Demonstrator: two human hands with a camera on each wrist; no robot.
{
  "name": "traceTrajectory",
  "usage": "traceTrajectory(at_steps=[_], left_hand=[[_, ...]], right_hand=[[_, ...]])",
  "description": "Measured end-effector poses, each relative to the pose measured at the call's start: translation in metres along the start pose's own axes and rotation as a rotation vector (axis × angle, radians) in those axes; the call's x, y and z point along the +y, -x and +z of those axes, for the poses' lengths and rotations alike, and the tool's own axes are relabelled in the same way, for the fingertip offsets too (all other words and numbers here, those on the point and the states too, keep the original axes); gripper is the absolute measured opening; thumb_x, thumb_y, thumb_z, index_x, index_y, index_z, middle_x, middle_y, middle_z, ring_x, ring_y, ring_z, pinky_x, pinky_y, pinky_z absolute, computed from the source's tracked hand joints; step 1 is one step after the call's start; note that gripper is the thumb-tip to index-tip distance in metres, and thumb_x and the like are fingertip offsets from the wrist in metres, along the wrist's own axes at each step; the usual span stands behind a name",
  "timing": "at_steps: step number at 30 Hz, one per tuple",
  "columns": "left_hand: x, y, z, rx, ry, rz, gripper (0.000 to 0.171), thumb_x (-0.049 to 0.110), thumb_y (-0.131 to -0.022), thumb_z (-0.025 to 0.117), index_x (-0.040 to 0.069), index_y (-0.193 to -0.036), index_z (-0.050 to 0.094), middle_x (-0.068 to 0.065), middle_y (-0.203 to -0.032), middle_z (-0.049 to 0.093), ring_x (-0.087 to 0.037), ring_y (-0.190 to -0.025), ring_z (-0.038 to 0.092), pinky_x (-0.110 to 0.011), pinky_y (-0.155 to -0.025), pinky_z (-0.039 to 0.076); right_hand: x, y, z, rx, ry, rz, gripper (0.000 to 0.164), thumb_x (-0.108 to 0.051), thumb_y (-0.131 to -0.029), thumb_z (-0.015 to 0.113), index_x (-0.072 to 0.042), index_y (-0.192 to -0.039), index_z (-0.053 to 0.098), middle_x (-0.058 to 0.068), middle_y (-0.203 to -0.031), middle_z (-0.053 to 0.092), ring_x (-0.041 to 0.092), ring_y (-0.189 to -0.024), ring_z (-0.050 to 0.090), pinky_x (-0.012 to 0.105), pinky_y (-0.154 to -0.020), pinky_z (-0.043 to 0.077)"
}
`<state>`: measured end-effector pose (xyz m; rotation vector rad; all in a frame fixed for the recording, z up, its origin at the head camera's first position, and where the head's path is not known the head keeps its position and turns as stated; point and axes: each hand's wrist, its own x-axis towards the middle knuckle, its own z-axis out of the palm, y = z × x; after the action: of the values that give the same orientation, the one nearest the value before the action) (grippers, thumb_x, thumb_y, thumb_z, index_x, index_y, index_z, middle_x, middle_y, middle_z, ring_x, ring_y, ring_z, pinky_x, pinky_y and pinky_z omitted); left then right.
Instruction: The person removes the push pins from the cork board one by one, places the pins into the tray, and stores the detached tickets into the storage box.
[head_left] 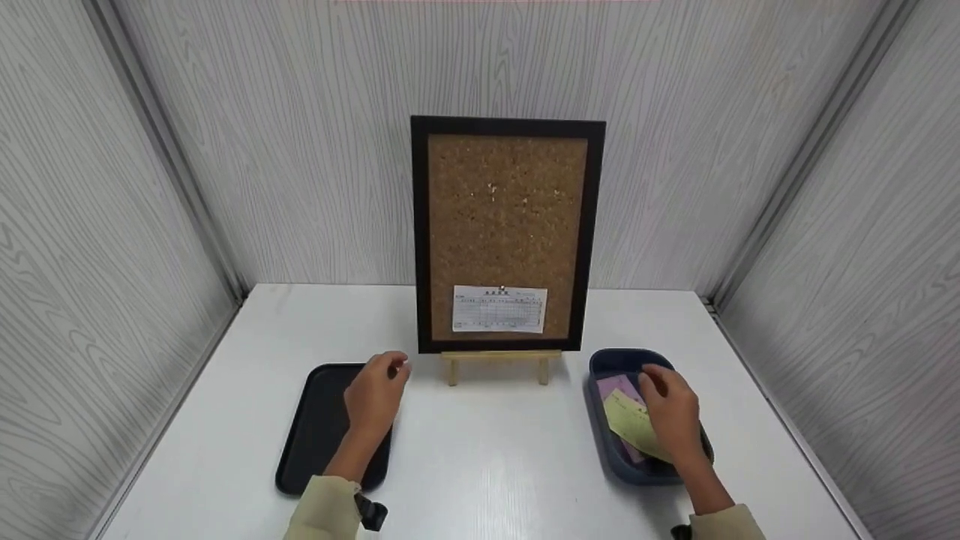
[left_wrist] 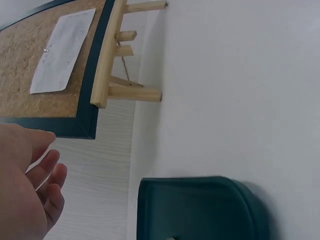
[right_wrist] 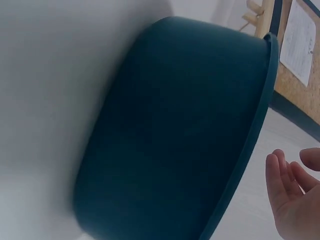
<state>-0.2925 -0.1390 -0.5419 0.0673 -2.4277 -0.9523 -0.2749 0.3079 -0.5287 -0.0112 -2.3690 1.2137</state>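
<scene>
Above the inner far side of a dark shallow tray (head_left: 322, 427), my left hand (head_left: 375, 394) hovers with loosely bent fingers. Nothing shows between its thumb and fingers (left_wrist: 54, 175) in the left wrist view. My right hand (head_left: 673, 411) is over a deep dark blue bin (head_left: 613, 466), its fingers relaxed and gripping nothing. Inside that bin lie a yellow paper note (head_left: 628, 420) and a pink paper (head_left: 615, 385) partly under it; my hand hides part of the contents. In the right wrist view, the fingers (right_wrist: 275, 182) are beyond the rim of the bin.
A black-framed cork board (head_left: 506, 232) stands upright on a small wooden easel (head_left: 499, 357) at the back middle. One white printed sheet (head_left: 499, 311) is pinned low on it. Wood-grain panels (head_left: 300, 112) enclose the white table (head_left: 487, 457) at the back and both sides.
</scene>
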Motion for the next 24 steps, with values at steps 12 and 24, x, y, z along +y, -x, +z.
traceTrajectory(at_steps=[12,24], left_hand=[[0.039,-0.025,0.026,0.019,0.04,0.091,0.016,0.025,-0.094,0.073,0.016,-0.107,0.074,0.001,-0.097,0.072,-0.019,-0.086,0.07,-0.039,-0.066,0.054],[0.076,-0.048,0.051,0.055,-0.003,0.2,0.016,0.025,-0.095,0.072,0.017,-0.109,0.073,0.002,-0.1,0.072,-0.014,-0.085,0.07,-0.036,-0.064,0.054]], right_hand=[[-0.027,-0.019,0.039,0.0,-0.1,-0.112,0.022,-0.015,-0.098,0.067,-0.002,-0.116,0.071,0.009,-0.108,0.069,0.013,-0.094,0.064,0.01,-0.076,0.047],[-0.053,-0.038,0.076,0.011,-0.135,-0.177,0.019,-0.009,-0.097,0.067,0.002,-0.113,0.071,0.013,-0.108,0.069,0.025,-0.094,0.068,0.026,-0.077,0.054]])
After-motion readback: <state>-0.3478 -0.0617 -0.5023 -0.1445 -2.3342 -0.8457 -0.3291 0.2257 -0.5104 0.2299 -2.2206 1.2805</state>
